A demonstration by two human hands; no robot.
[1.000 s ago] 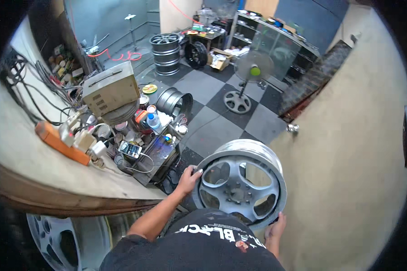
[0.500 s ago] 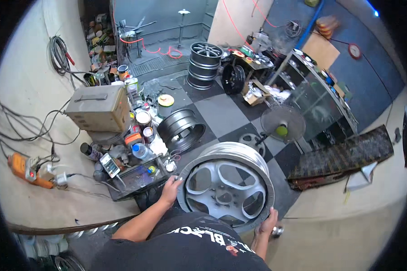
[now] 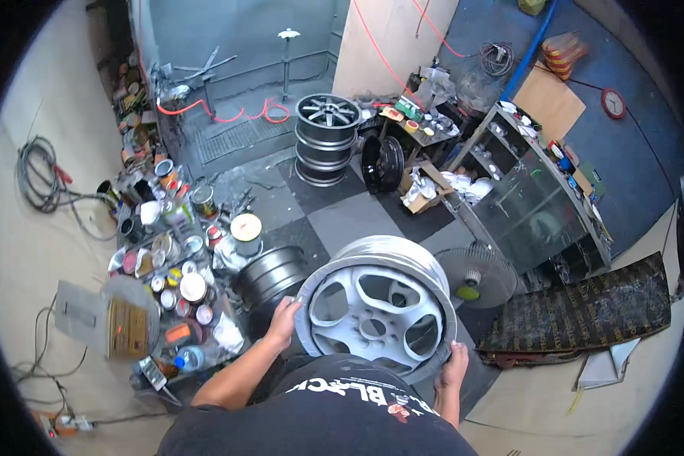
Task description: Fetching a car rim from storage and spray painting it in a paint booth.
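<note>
View from the head camera, looking down. A silver alloy wheel rim (image 3: 376,311) was held in front of the person's chest, its spoked face turned up toward the camera, above the dark checkered floor (image 3: 349,216). The left hand (image 3: 283,323) was closed over the rim's left edge, fingers curled onto the lip; the right hand (image 3: 454,366) gripped the lower right edge, fingers wrapped around the barrel. Both hands were thus occupied with the same rim, one on each side.

Just beside the held rim, to its left, a dark bare rim (image 3: 270,275) lay on the floor, with a round tin with a pale lid (image 3: 245,228) beyond it. Farther left, a crowd of paint cans and jars (image 3: 167,266) covered the floor along the wall, and a grey box-like machine (image 3: 102,318) stood near them, blurred. A coil of cable (image 3: 42,178) hung on the pale wall.

Well apart, at the far side of the room, a stack of grey rims (image 3: 325,140) stood upright beside a black rim (image 3: 381,162) leaning on edge. A red hose (image 3: 235,114) lay on the floor behind the stack. To the right stood a metal shelf unit (image 3: 536,205), with a floor fan (image 3: 475,275) near the held rim and a dark patterned mat (image 3: 585,315) beyond it.
</note>
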